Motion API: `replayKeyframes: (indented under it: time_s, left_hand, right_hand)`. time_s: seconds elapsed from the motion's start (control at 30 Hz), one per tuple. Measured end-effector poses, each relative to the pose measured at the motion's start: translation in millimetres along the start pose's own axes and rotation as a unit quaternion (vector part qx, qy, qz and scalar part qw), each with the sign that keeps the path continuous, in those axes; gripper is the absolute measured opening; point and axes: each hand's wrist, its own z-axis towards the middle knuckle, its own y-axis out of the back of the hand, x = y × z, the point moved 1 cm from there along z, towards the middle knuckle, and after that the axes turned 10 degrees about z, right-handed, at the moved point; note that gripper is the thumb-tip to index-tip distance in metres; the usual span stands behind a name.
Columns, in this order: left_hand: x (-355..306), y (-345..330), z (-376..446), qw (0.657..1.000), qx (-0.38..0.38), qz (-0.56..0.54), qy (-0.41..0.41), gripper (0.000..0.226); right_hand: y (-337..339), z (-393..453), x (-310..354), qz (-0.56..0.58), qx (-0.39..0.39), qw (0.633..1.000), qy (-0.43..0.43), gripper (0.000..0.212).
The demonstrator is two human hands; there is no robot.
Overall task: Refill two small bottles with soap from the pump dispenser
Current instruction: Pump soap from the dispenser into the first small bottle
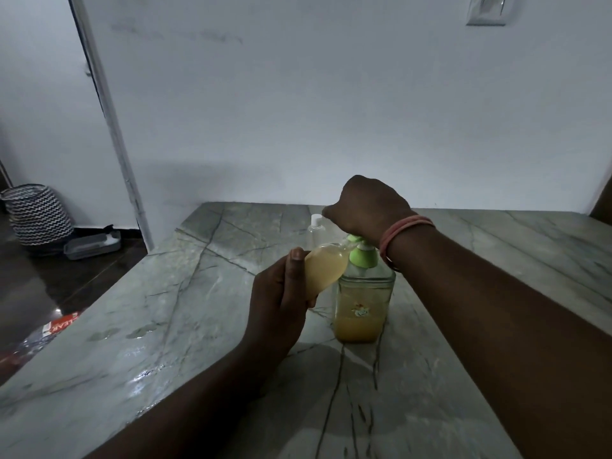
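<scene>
A clear pump dispenser with a green pump top stands on the marble counter, its lower part holding orange-yellow soap. My right hand presses down on the pump head, fingers curled. My left hand holds a small bottle tilted, its mouth at the green spout; it is nearly full of yellowish soap. A second small clear bottle with a white cap stands upright behind the dispenser, partly hidden by my right hand.
The counter meets a white wall at the back. Its left edge drops to a dark floor with a zigzag-patterned basket, a grey tray and a red packet. Wet patches glisten on the counter's left part.
</scene>
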Motion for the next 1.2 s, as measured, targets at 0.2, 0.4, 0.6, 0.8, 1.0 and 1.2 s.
replayKeyframes:
  time_s: [0.2,0.4,0.6,0.8,1.0,1.2]
  left_hand:
    - [0,0,-2,1.0,-0.004,-0.005,0.001,0.039]
    - [-3,1,-2,1.0,-0.002,-0.01,0.002,0.039]
    - [-2,0,-2,1.0,-0.002,-0.001,-0.004,0.038]
    - [-4,1,-3,1.0,-0.001,-0.003,-0.006,0.037]
    - [-1,0,-1,1.0,-0.001,0.003,-0.005,0.037]
    - [-3,0,-2,1.0,-0.001,-0.003,-0.007,0.037]
  right_hand:
    - [-2,-1,0,-0.002,0.012,1.0,-0.003,0.026]
    - [4,-2,2,-0.034,-0.009,0.999,0.023,0.034]
    - [-1,-4,-3,0.001,-0.012,1.0,-0.002,0.03]
    - [7,-6,6,-0.048,0.001,0.998,0.027,0.031]
    - [0,-6,0,-0.014,-0.014,1.0,-0.003,0.03]
    - [5,-4,8,-0.058,0.012,0.998,0.026,0.029]
